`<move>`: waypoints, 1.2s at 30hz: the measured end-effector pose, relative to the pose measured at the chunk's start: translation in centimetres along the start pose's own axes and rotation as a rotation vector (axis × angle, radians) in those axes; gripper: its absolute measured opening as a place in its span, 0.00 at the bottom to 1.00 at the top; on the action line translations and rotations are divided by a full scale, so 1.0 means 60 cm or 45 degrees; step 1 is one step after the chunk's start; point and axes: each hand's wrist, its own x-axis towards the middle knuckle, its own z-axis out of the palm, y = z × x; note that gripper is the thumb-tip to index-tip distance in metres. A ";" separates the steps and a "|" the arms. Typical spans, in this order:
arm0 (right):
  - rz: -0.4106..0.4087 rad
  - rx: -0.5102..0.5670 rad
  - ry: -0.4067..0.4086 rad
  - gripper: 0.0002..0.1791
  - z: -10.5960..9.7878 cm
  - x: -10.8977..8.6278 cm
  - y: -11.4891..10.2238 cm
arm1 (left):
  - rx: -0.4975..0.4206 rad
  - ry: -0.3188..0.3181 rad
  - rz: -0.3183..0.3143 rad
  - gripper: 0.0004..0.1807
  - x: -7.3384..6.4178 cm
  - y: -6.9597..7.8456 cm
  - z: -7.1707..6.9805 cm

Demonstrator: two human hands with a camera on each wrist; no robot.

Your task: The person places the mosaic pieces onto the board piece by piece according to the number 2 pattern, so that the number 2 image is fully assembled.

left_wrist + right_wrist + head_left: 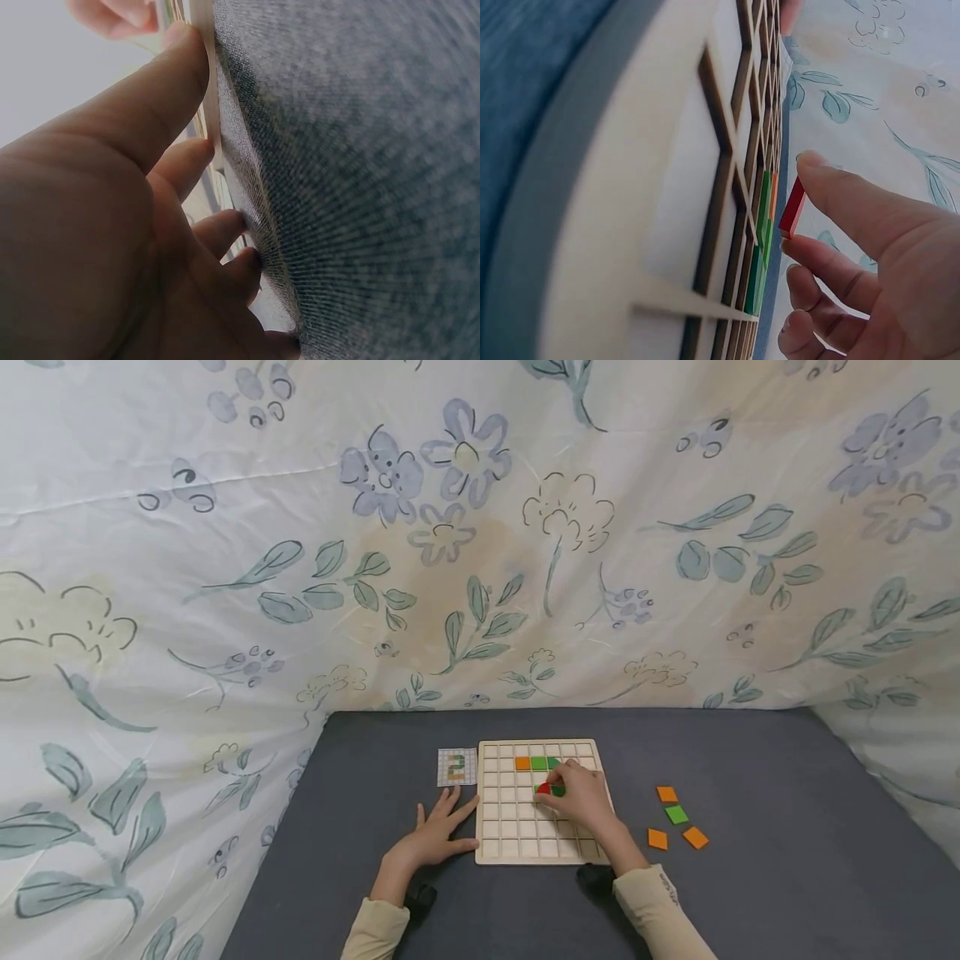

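Observation:
My right hand [581, 795] pinches a small red tile [793, 210] between thumb and forefinger, just off the wooden grid board [517, 852]. In the right wrist view the red tile is seen edge-on; its full shape is partly hidden. An orange tile [522, 763], a green tile [538, 763] and a dark green tile [553, 762] sit in a row near the board's far side. Another dark green tile [558, 791] lies by my right fingers. My left hand [431, 837] is spread flat, thumb and forefinger touching the board's left edge.
A small pattern card [457, 767] lies left of the board. Loose on the dark table [787, 827], right of the board, are a green tile [677, 814] and three orange tiles, one being the nearest orange tile [657, 839]. Floral cloth [480, 635] hangs behind.

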 end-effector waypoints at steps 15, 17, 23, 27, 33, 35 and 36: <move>0.032 0.036 -0.051 0.20 0.017 0.008 -0.005 | 0.008 0.003 -0.012 0.39 0.002 -0.003 0.003; 0.027 0.036 -0.058 0.20 0.016 0.008 -0.004 | 0.012 0.004 -0.012 0.39 0.002 -0.003 0.003; -0.015 0.065 -0.108 0.18 0.009 0.006 0.003 | 0.010 0.002 -0.004 0.39 0.001 -0.001 -0.001; -0.038 0.096 -0.138 0.17 0.002 0.004 0.008 | 0.001 -0.004 -0.006 0.39 0.000 -0.001 0.000; -0.071 0.110 -0.178 0.15 -0.004 0.005 0.014 | 0.000 -0.006 -0.014 0.39 0.001 0.000 0.001; -0.072 0.112 -0.186 0.15 -0.005 0.006 0.015 | 0.000 -0.004 -0.015 0.39 0.001 0.001 0.000; -0.072 0.115 -0.186 0.14 -0.005 0.006 0.015 | -0.001 -0.003 -0.014 0.39 0.001 0.001 0.000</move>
